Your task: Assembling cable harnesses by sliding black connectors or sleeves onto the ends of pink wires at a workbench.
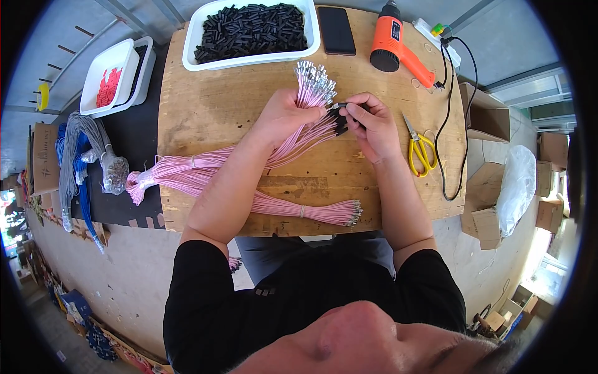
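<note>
My left hand (283,115) grips a bundle of pink wires (311,87) whose metal terminal ends fan out above my fingers. The wire tails trail left across the wooden board (205,106). My right hand (372,128) pinches a small black sleeve (339,107) at the end of one pink wire, right beside my left fingertips. Several wires below my hands carry black sleeves (341,126) on their ends. A second tied pink wire bundle (305,210) lies near the board's front edge.
A white tray of black sleeves (249,28) sits at the back, with a black phone (336,30) and an orange heat gun (392,40) beside it. Yellow scissors (420,149) lie at right. White bins with red pieces (112,78), grey and blue cables (78,156) and cardboard boxes (483,187) surround the board.
</note>
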`<act>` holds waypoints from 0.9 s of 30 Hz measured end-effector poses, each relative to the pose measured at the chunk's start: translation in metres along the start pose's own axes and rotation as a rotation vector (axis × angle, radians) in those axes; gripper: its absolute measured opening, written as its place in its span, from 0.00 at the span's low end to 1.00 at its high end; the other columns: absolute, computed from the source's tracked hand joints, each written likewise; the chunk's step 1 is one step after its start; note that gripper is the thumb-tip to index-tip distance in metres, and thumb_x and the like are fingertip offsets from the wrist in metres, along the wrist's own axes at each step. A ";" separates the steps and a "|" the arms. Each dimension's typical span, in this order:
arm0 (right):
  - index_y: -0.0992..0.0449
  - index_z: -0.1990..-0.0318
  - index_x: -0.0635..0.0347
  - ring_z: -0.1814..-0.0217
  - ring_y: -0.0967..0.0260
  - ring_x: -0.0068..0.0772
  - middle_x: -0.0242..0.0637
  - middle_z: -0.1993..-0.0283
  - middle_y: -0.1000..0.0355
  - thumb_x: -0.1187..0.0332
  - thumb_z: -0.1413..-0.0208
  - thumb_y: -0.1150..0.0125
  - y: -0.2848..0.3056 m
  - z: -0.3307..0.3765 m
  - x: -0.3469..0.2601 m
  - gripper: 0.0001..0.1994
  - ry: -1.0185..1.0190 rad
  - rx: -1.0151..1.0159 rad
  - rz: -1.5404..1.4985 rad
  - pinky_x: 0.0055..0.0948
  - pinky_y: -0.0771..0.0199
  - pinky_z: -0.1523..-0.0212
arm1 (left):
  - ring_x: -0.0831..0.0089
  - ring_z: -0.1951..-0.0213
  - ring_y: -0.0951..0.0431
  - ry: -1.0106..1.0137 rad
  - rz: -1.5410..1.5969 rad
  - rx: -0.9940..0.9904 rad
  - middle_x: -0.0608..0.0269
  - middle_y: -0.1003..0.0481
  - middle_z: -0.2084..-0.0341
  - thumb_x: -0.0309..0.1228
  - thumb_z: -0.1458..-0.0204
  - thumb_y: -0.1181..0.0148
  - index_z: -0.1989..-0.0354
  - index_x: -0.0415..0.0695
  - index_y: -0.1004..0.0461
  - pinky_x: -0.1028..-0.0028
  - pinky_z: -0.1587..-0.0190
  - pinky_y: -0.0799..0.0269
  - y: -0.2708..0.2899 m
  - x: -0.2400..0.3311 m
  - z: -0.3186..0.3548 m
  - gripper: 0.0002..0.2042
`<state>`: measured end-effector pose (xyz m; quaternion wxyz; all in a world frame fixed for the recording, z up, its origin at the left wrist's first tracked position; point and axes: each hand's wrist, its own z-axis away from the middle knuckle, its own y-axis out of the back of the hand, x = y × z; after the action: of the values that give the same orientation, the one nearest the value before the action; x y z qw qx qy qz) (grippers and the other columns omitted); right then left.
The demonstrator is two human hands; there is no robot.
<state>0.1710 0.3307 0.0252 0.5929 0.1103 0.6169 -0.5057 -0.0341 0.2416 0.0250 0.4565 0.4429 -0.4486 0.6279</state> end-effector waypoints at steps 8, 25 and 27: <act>0.22 0.56 0.63 0.72 0.40 0.15 0.35 0.62 0.24 0.80 0.38 0.40 0.006 -0.002 0.005 0.06 0.104 -0.049 0.025 0.14 0.45 0.76 | 0.78 0.72 0.25 0.004 -0.023 -0.014 0.64 0.22 0.74 0.24 0.48 0.32 0.64 0.36 0.21 0.76 0.67 0.29 0.000 -0.003 -0.002 0.06; 0.21 0.56 0.64 0.72 0.41 0.15 0.32 0.63 0.25 0.81 0.39 0.39 0.003 -0.001 0.006 0.06 0.142 -0.028 0.079 0.16 0.43 0.73 | 0.75 0.69 0.22 0.077 0.069 -0.048 0.61 0.20 0.71 0.25 0.48 0.31 0.63 0.36 0.21 0.76 0.63 0.26 0.005 -0.002 -0.002 0.08; 0.22 0.55 0.65 0.72 0.41 0.15 0.31 0.65 0.26 0.80 0.38 0.39 0.006 -0.002 0.006 0.06 0.155 0.000 0.087 0.15 0.45 0.74 | 0.75 0.69 0.22 0.071 0.038 -0.044 0.60 0.20 0.71 0.25 0.48 0.31 0.63 0.35 0.21 0.76 0.63 0.26 0.005 -0.004 -0.003 0.08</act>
<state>0.1723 0.3321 0.0170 0.5647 0.1758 0.6558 -0.4693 -0.0382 0.2428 0.0195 0.4699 0.4016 -0.4540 0.6417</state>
